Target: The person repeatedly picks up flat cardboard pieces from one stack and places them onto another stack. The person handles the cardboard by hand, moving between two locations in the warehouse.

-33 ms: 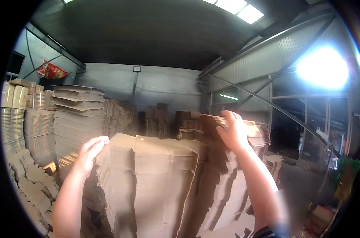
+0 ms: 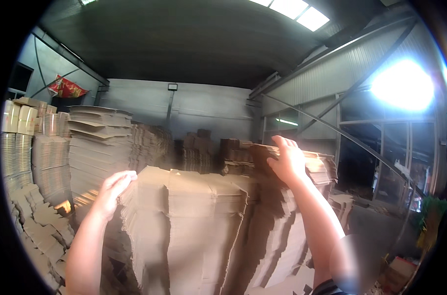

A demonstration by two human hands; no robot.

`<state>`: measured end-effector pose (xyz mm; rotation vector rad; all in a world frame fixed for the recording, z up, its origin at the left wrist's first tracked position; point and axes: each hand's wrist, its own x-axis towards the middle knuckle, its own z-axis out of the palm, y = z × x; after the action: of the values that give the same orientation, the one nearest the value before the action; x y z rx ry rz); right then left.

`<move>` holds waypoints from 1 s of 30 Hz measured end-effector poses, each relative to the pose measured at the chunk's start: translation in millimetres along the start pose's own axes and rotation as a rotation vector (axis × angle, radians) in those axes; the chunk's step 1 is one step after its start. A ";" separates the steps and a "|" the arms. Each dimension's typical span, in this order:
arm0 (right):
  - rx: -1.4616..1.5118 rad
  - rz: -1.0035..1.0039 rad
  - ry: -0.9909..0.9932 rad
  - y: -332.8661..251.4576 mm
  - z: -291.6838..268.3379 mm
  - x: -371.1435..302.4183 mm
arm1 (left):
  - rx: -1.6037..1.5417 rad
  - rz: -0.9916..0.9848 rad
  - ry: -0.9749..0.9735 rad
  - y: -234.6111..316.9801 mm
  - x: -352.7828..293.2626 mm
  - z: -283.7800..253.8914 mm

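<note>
The tall front stack of flat cardboard (image 2: pixel 191 236) stands between the person's two hands, its top just to the right of the left fingertips and below and to the left of the right fingers. From where I stand, hardly anything has changed: the whole view has slipped a touch, as with a small turn of the head, while both hands keep their places against the cardboard. I'd judge the handling no further along for it.

The left hand (image 2: pixel 110 194) is up at the stack's near-left top corner, fingers close together with the thumb alongside, tips at the edge. Whether they pinch any sheets or only rest there, I can't tell. The right hand (image 2: pixel 290 164) is spread wide, thumb well away from the fingers, over the top of the darker right-hand stack (image 2: pixel 319 164); I can't see it clasping anything, nor be sure how firmly it touches.

Farther out, beyond the left fingers, rises a tall pile of pale sheets (image 2: pixel 98 147), with loose cardboard pieces (image 2: pixel 44 231) below and to the left of that hand. Well past the right fingers, a bright light (image 2: pixel 403 86) glares above dark windows (image 2: pixel 358 157).
</note>
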<state>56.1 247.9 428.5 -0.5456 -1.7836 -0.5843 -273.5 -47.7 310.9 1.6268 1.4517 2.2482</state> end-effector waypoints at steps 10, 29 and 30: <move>-0.490 -0.005 -0.407 6.9 71.9 58.1 | 0.072 0.299 0.286 53.7 -34.8 -7.4; -0.255 -0.020 -0.249 14.5 -108.4 12.1 | -0.408 -0.124 -0.609 28.4 -71.1 247.8; -0.267 -0.024 -0.258 22.3 -117.2 5.5 | -0.499 -0.184 -0.560 22.4 -53.1 271.7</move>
<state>154.4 191.2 465.8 -0.8137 -1.9691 -0.8054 -34.6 93.0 295.0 1.6663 0.7873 1.6688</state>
